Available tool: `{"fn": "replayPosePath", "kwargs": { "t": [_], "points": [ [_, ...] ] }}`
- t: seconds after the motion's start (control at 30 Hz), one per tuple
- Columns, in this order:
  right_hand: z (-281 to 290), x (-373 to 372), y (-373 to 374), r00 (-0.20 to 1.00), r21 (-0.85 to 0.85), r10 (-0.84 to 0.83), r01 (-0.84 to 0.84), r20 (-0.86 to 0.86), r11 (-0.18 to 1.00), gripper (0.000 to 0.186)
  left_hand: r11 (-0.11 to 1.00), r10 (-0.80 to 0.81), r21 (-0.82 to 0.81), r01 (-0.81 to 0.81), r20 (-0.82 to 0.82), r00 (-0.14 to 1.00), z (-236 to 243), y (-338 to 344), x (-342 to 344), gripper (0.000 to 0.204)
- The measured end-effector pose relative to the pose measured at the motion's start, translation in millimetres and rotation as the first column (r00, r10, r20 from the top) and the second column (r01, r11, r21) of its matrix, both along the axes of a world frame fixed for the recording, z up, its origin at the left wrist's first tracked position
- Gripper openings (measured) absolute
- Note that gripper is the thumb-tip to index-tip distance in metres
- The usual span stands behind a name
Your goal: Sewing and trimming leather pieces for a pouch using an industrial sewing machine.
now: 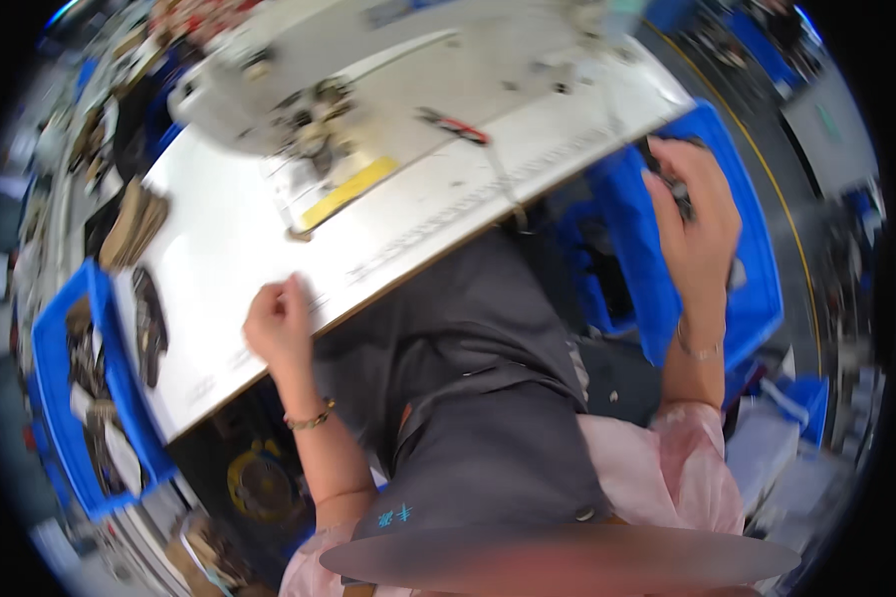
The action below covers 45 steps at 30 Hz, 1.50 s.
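Head view: right hand (702,214) is over the right-side blue bin (754,224), thumb and fingers bent around a dark piece (681,195). Blurry; cannot tell if that grip is clamped on it or just reaching. Dark piece sits between thumb and fingers, above the bin.

Left hand (279,320) is over the front edge of the white worktop (204,249), fingers curled in, grip loosely closed.

On worktop: pale sewing machine (234,95) at the far side, yellow strip (348,192) by its needle area, red-and-black tool (455,127) further right. Left end: tan stack (136,227), dark elongated piece (149,323), then left-side blue bin (129,398) with dark pieces inside.
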State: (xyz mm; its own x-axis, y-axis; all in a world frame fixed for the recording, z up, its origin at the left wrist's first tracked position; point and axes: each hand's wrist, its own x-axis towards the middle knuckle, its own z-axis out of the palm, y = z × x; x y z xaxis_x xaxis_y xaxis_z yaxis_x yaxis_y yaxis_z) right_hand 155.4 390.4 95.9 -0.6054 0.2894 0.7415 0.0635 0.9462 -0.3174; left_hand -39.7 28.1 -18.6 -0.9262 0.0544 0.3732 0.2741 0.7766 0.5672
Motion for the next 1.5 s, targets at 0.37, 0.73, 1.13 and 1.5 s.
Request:
{"fn": "replayPosePath", "kwargs": {
  "t": [0.37,0.73,1.13,1.5],
  "points": [
    [67.9,-22.4,-182.8,0.603,-0.227,0.767,-0.796,-0.22,0.561,0.015,0.997,-0.055,0.068,0.045,0.141,0.989,10.9,7.3,8.1,0.023],
    [67.5,-65.1,-196.9,0.31,-0.116,0.897,-0.951,-0.313,0.288,0.007,0.974,-0.193,0.151,0.17,0.151,0.97,14.2,3.1,2.2,0.018],
    [-15.7,-135.3,-215.4,0.352,-0.093,0.923,-0.925,0.158,0.369,0.032,0.999,0.011,0.034,-0.005,-0.178,0.984,24.1,-83.7,-12.1,0.027],
    [-119.5,-157.6,-186.9,0.709,0.05,0.661,-0.69,0.248,0.722,0.028,0.181,0.915,-0.665,-0.725,-0.156,0.372,113.8,-389.2,-38.0,0.059]
  ]
}}
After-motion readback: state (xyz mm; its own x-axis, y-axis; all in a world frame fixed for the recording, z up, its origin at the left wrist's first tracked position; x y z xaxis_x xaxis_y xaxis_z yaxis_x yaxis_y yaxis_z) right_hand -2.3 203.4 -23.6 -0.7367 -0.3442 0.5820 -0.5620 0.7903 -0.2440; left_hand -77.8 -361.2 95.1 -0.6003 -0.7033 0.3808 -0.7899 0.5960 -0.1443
